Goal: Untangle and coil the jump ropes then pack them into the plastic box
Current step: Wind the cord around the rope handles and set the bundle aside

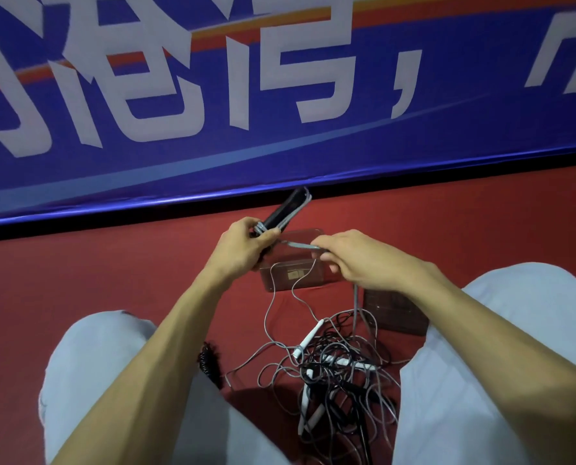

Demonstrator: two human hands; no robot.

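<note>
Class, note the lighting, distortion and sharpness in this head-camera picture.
Head view: dim, slightly soft; blue banner with white characters runs tilted; clear plastic box barely shows against red floor; dark shadow beside tangled grey and black jump ropes.

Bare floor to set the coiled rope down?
Free: red floor left of the plastic box, between banner and left knee; also right of the box, beyond the lid. Crowded: rope tangle filling the gap to the right knee.
</note>
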